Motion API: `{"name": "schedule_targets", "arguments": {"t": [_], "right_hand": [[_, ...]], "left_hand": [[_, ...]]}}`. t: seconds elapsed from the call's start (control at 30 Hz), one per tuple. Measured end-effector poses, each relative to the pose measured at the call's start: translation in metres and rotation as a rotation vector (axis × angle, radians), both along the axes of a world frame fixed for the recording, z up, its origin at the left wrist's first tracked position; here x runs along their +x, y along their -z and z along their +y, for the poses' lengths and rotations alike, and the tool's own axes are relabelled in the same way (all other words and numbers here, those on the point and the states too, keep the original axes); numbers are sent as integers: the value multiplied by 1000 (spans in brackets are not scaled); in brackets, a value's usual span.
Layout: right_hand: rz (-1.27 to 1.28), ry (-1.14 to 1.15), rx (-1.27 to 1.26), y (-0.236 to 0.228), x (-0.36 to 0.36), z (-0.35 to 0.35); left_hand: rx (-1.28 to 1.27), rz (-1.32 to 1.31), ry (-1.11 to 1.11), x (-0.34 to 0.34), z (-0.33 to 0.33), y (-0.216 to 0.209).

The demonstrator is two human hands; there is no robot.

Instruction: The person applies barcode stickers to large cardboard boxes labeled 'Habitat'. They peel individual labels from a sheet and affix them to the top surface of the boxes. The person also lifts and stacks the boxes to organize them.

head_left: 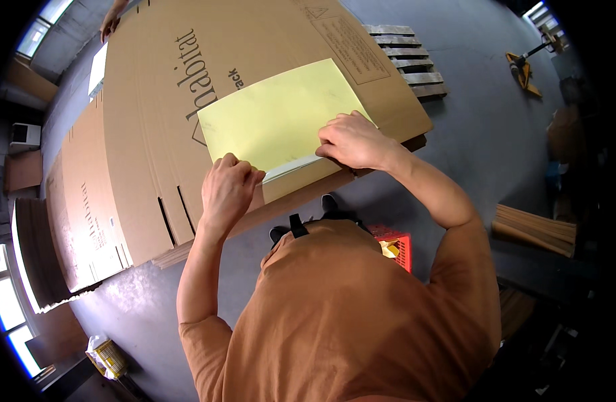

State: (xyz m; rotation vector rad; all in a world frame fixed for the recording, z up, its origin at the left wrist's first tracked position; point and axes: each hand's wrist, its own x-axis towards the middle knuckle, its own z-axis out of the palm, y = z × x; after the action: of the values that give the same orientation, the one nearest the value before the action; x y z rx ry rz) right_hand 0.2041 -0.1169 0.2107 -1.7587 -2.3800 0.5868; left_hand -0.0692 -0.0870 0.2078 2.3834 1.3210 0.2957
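A pale yellow sheet [281, 117] lies on top of a stack of flattened cardboard boxes [147, 134]. Along its near edge, between my hands, runs a narrow white strip [291, 167]. My left hand [227, 191] is closed at the sheet's near left corner, with fingers curled and thumb pressed in. Near the right end of the same edge, my right hand [355, 142] pinches the sheet with its knuckles up. Whether the white strip is the sheet's underside or a separate layer cannot be made out.
Another person's hand [110, 23] rests at the stack's far left edge, above a white sheet [98, 70]. A wooden pallet [408, 60] and yellow pallet jack [522, 74] stand beyond. A red crate [405, 251] sits near my feet; bundled cardboard [536, 229] lies right.
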Motion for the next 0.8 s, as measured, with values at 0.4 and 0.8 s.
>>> {"name": "schedule_targets", "arguments": {"t": [0.4,0.8], "right_hand": [[134,134,122,13,55,-19],[22,-123,731,-32,-18,-60]], "left_hand": [[32,21,-115,-25,-8,-2],[-1156,-908,-97,4,-10,-13]]}}
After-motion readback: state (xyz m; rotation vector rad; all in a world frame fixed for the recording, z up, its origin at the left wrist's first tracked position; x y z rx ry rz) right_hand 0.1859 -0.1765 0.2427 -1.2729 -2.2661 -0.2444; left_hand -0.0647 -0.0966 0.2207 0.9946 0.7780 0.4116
